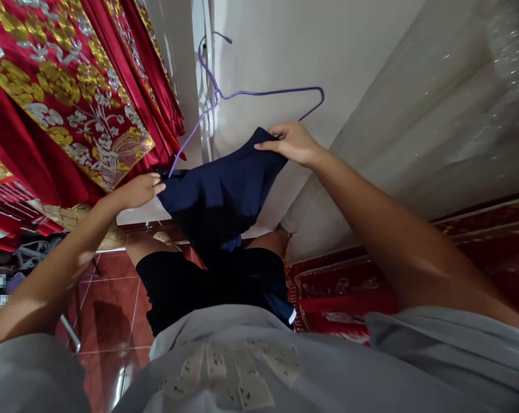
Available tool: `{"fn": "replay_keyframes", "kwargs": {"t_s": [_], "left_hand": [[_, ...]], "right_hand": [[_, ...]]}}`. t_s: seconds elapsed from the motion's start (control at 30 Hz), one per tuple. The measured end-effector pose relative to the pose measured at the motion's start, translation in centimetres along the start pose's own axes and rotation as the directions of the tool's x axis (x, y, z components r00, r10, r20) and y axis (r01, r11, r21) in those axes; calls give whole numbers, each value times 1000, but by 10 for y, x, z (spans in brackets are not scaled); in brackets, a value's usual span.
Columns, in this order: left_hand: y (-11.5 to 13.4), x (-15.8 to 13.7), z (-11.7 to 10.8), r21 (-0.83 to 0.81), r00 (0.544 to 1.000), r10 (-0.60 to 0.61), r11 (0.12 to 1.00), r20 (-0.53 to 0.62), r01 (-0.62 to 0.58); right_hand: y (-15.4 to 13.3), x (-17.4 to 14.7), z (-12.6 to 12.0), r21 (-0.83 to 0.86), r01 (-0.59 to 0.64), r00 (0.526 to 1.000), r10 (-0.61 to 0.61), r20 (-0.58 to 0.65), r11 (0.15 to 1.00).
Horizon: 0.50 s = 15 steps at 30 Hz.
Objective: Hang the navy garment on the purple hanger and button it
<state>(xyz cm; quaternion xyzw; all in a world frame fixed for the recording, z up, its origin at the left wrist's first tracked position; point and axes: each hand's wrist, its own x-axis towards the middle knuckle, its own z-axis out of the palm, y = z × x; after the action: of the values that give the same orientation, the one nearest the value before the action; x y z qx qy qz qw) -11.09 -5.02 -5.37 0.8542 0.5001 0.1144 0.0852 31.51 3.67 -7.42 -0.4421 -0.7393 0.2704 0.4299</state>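
Observation:
A dark navy garment (225, 183) is stretched between my hands in front of my lap; its exact kind does not show. My left hand (143, 190) pinches its left top corner, close to the lower left end of a purple wire hanger (259, 92). At the right top corner my right hand (294, 143) grips the cloth between thumb and fingers. The hanger's hook hangs on a small hook at the wall, and its right arm runs down behind my right hand. Whether the garment's top edge is fastened to the hanger is hidden by the cloth and my hands.
Red drapery (91, 103) with gold and silver patterns hangs at the left. Translucent plastic sheeting (436, 115) covers the right side. Red patterned fabric (341, 292) lies at lower right. Red tiles (113, 310) make up the floor, with a metal frame (38, 246) at left.

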Motion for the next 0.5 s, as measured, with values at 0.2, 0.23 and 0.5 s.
{"fn": "replay_keyframes", "kwargs": {"t_s": [0.2,0.23,0.5], "left_hand": [[36,42,-13,-84,939,234,961,-251,-262],[42,51,-14,-101,915,239,953,-326,-286],[59,83,-6,-182,805,126,943,-579,-278]], "right_hand": [[-23,-16,0,-32,-73,996,71,-57,997],[-25,-20,7,-10,-60,998,60,-28,998],[-5,-11,-5,-88,133,946,-153,-286,987]]}}
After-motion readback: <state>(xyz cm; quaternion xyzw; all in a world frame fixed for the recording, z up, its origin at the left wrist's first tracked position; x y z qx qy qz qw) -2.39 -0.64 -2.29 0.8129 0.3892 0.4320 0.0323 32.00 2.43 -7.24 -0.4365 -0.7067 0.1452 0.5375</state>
